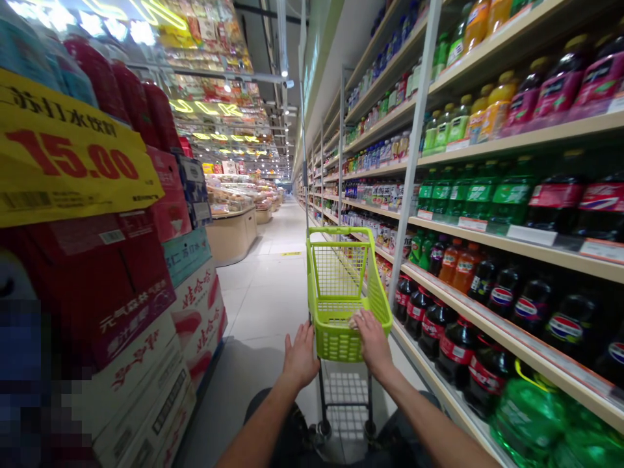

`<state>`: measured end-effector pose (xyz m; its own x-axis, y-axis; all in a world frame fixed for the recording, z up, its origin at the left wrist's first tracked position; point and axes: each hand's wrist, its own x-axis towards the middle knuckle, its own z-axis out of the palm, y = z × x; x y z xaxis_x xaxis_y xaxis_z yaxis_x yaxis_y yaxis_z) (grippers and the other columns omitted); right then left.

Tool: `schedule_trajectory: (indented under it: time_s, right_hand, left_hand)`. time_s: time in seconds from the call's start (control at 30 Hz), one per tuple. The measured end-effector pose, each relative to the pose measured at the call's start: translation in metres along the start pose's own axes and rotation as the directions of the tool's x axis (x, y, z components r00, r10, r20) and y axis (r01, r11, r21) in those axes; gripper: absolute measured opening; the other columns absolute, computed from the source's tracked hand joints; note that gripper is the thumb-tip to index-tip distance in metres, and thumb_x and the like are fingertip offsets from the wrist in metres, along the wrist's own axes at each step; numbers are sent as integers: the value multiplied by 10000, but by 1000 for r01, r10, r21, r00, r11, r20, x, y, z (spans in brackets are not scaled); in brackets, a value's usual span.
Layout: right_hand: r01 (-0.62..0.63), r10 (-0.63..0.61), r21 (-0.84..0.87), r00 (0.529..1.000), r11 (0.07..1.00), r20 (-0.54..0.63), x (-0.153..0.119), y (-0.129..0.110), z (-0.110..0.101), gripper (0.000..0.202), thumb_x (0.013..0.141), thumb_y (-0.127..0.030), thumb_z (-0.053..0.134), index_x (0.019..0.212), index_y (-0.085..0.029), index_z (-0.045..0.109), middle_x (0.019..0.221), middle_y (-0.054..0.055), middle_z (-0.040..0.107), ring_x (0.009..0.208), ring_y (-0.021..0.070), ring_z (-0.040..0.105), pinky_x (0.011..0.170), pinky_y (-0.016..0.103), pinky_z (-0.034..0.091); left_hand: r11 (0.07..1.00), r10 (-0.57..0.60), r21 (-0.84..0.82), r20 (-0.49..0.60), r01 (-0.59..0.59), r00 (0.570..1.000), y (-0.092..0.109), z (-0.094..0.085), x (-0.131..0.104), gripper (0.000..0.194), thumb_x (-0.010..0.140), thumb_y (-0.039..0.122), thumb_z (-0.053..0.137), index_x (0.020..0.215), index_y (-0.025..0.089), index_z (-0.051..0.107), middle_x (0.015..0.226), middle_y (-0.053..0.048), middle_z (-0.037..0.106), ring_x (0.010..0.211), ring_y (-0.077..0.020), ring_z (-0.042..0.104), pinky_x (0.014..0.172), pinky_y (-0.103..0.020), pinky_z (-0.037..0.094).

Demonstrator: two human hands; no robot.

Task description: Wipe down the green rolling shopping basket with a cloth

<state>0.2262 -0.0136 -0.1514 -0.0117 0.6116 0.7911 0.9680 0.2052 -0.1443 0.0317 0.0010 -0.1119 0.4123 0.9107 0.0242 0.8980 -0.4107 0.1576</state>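
Observation:
A lime-green plastic shopping basket (341,338) on a dark-framed cart stands in the aisle in front of me. My left hand (301,356) is at the basket's near left corner, fingers pointing forward with the thumb apart, nothing in it. At the near right rim, my right hand (373,338) is closed on a crumpled whitish cloth (357,318), which it presses at the rim. The inside of the basket shows its mesh walls. Below it are the cart's lower wire rack (345,390) and small wheels.
Shelves of bottled drinks (507,188) line the right side close to the cart. Stacked drink cartons (141,364) with a yellow price sign (73,153) rise at the left. Farther ahead are a rounded display counter (234,237) and the tiled aisle floor (258,286).

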Motion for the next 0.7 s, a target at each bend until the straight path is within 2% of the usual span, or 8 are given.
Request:
schedule_trajectory:
  time_s: [0.07, 0.23, 0.3, 0.43, 0.5, 0.57, 0.63, 0.7]
  right_hand:
    - [7, -7, 0, 1000, 1000, 5, -1, -8, 4, 478, 725, 28, 371, 1133, -125, 566, 1253, 162, 497, 1241, 242, 351, 960, 468, 373]
    - [259, -262, 64, 965, 964, 34, -4, -48, 22, 439, 772, -12, 388, 1152, -156, 553, 1253, 114, 511, 1253, 220, 339, 955, 457, 393]
    - [304, -305, 51, 952, 951, 13, 0, -46, 15, 420, 792, -20, 372, 1136, -164, 564, 1246, 99, 519, 1252, 220, 340, 942, 458, 410]
    - [277, -276, 13, 960, 961, -40, 8, -27, 0, 420, 815, -21, 356, 1171, -153, 535, 1263, 109, 502, 1268, 227, 311, 959, 480, 391]
    - [318, -318, 8, 948, 948, -26, -3, -23, 4, 390, 825, -33, 372, 1156, -146, 544, 1252, 112, 512, 1258, 232, 329, 958, 481, 391]
    - [378, -379, 18, 926, 925, 8, -26, -23, 14, 336, 835, -52, 387, 1078, -159, 593, 1187, 93, 568, 1204, 224, 409, 926, 455, 429]
    - [399, -400, 28, 916, 917, 30, -53, -23, 22, 302, 842, -63, 387, 975, -173, 635, 1087, 70, 629, 1122, 209, 496, 872, 422, 475]
    - [400, -400, 27, 916, 916, 36, -67, -22, 21, 304, 845, -65, 378, 939, -175, 645, 1048, 64, 647, 1091, 204, 520, 845, 410, 492]
  left_hand:
    - [1000, 13, -3, 9, -13, 1000, 5, 3, 0, 822, 621, 220, 424, 1380, 117, 129, 1473, -65, 82, 1349, -210, 59, 1075, -493, 77]
    - [999, 9, 36, -10, -8, 1000, 7, 2, -1, 800, 627, 200, 427, 1377, 120, 159, 1469, -60, 104, 1347, -199, 81, 1077, -479, 96]
    - [996, -52, 67, -18, 53, 998, 2, 1, -1, 796, 629, 187, 425, 1375, 102, 158, 1468, -69, 96, 1345, -202, 93, 1072, -485, 111]
    - [985, -148, 89, -17, 149, 989, 0, 5, -5, 783, 638, 165, 413, 1372, 77, 156, 1465, -86, 89, 1343, -214, 105, 1065, -493, 134]
    - [986, -141, 85, -13, 141, 990, 4, 11, -9, 776, 643, 150, 398, 1374, 79, 149, 1466, -83, 84, 1343, -208, 102, 1066, -485, 139]
    - [990, -116, 85, -1, 116, 993, 8, 18, -13, 774, 645, 144, 389, 1376, 82, 144, 1466, -78, 82, 1344, -203, 97, 1069, -479, 134]
    - [991, -101, 92, 21, 99, 995, 11, 25, -18, 781, 641, 144, 392, 1377, 80, 141, 1467, -78, 79, 1345, -206, 90, 1071, -478, 127]
    - [991, -96, 95, 40, 92, 995, 12, 30, -22, 790, 634, 147, 397, 1377, 78, 140, 1467, -77, 79, 1346, -210, 84, 1072, -480, 123]
